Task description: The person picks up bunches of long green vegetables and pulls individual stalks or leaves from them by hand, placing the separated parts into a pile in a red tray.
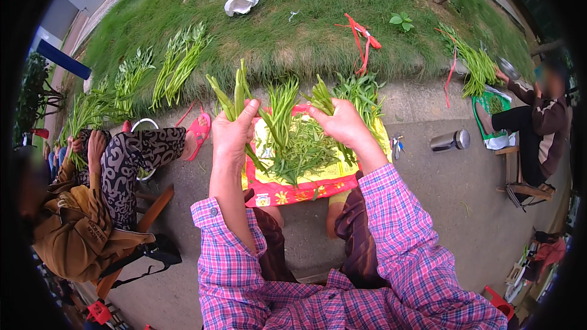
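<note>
My left hand (233, 132) grips several thick green vegetable stems (237, 96), which stick out above the thumb and below the fist. In my right hand (341, 121) is a smaller bunch of green stems (321, 95), its lower ends hanging under the wrist. Both hands are raised over a red and yellow printed plastic sack (293, 196) laid flat before my knees. On the sack lie a heap of loose leaves and trimmings (306, 144) and a bundle of slender stems (281, 96). Leafy greens (360, 96) rest at its far right corner.
Bunches of greens (183, 62) lie along the grass edge. A person (91, 220) sits close on my left; another person (545, 123) sits farther off at right. On the pavement are keys (396, 144) and a steel flask (449, 140). Red ties (360, 39) lie on the grass.
</note>
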### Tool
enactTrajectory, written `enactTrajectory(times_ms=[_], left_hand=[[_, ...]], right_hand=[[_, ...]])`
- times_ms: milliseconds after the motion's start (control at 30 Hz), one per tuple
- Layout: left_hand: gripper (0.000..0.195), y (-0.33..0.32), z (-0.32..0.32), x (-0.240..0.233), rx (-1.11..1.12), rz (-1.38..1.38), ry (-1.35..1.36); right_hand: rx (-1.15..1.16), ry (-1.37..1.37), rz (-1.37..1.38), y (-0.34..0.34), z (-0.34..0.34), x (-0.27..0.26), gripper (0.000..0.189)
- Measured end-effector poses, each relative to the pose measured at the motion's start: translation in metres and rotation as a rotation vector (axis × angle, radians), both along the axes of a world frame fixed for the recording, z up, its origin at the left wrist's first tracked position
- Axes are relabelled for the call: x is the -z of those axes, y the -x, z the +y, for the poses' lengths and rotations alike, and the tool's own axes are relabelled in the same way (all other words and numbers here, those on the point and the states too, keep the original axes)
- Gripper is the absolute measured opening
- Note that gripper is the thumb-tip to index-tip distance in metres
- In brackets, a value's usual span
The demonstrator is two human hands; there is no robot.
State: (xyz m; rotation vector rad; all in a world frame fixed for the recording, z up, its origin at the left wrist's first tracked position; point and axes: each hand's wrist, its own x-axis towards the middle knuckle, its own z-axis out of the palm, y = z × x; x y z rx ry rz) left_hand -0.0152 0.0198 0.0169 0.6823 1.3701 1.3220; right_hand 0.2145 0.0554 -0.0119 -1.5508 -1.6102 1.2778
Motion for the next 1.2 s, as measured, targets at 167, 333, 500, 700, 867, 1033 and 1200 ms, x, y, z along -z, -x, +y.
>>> enactTrajectory(times_ms=[167,333,500,700,867,1033,1200], left_hand=[[0.019,0.007,-0.001,-0.003,0.041,-0.147,0.011],[0.021,0.007,-0.001,-0.005,0.112,-0.306,0.027],[0.023,0.015,0.000,-0.004,0.094,-0.423,0.027],[0.023,0.019,0.002,-0.001,0.037,-0.485,0.021],[0.024,0.021,0.003,0.003,0.004,-0.512,0.024],[0.024,0.019,0.003,0.003,0.007,-0.529,0.031],[0.023,0.021,0.002,0.006,0.021,-0.561,0.021]], right_hand=[[-0.006,0.195,0.147,0.010,-0.006,-0.009,0.030],[-0.091,0.282,0.215,0.018,-0.010,-0.008,0.028],[-0.264,0.319,0.132,0.018,-0.013,0.005,0.031],[-0.356,0.417,0.062,0.020,-0.016,0.004,0.034],[-0.353,0.306,0.099,0.027,-0.022,0.003,0.030],[-0.291,0.184,0.104,0.032,-0.022,0.014,0.026],[-0.296,0.156,0.055,0.033,-0.021,0.018,0.025]])
